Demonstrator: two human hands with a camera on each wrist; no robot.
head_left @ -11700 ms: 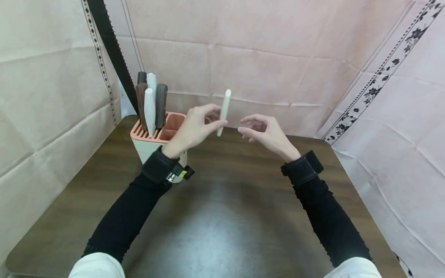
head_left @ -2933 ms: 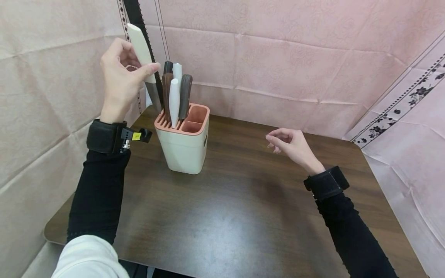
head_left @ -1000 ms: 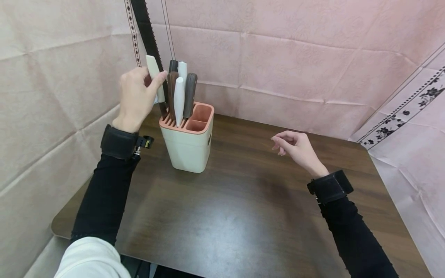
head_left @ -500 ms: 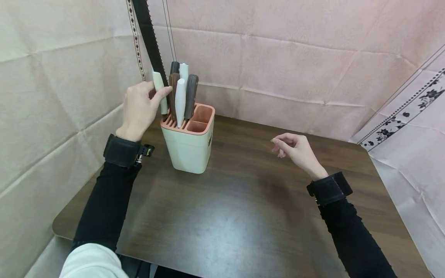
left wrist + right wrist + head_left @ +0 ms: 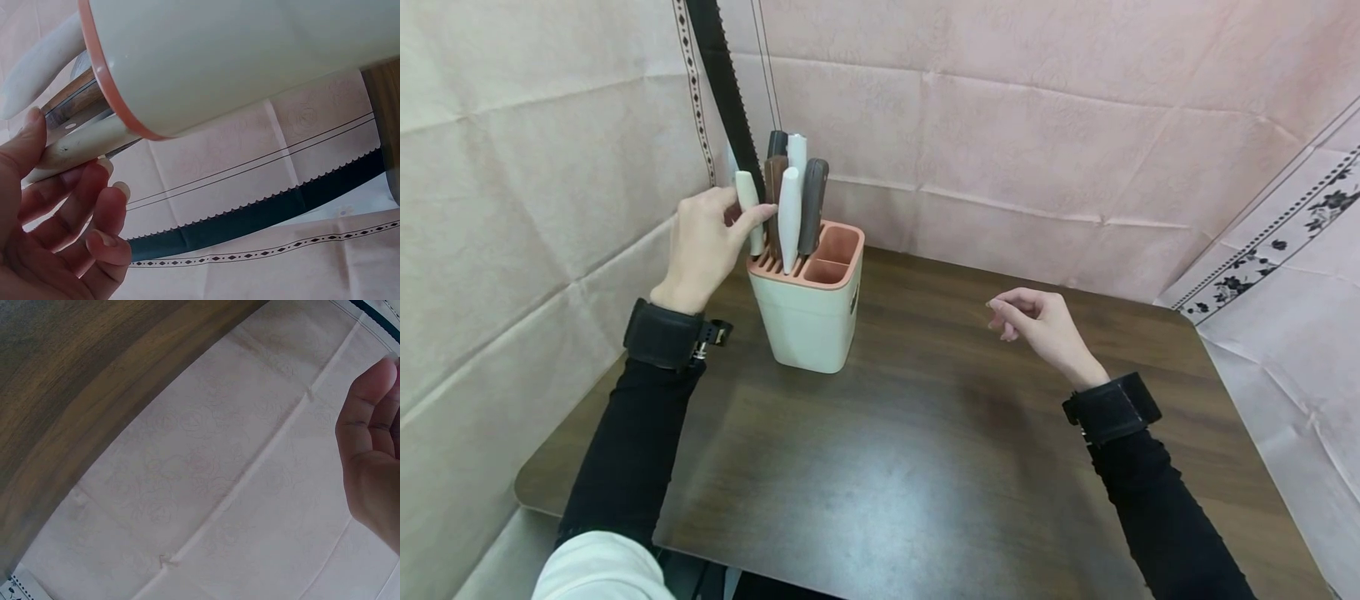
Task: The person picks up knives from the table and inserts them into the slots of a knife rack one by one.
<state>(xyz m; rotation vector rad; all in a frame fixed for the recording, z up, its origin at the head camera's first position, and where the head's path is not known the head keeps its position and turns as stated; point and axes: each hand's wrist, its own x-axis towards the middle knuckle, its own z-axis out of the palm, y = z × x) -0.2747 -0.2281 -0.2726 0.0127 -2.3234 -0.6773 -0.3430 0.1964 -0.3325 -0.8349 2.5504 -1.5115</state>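
My left hand (image 5: pixel 703 242) pinches the cream handle of a knife (image 5: pixel 748 208) between thumb and fingers. The knife's blade is down in a slot at the left end of the knife holder (image 5: pixel 801 325), hidden inside it. In the left wrist view the knife's handle (image 5: pixel 87 145) reaches right to the holder's pink rim (image 5: pixel 107 81), with my thumb on one side and fingertips on the other. My right hand (image 5: pixel 1033 321) hovers over the far right part of the table, fingers loosely curled with nothing in them.
Several other knives stand in the holder's slots, among them a white-handled knife (image 5: pixel 789 212) and a dark grey-handled knife (image 5: pixel 812 204). Beside them are two open compartments (image 5: pixel 835 250). Cloth walls (image 5: pixel 1000 150) rise along the back and sides of the brown table (image 5: pixel 895 467).
The left hand has lowered the cream-handled knife into the holder's left slot; its blade, visible earlier, is now out of sight. The right hand has stayed nearly still lately.
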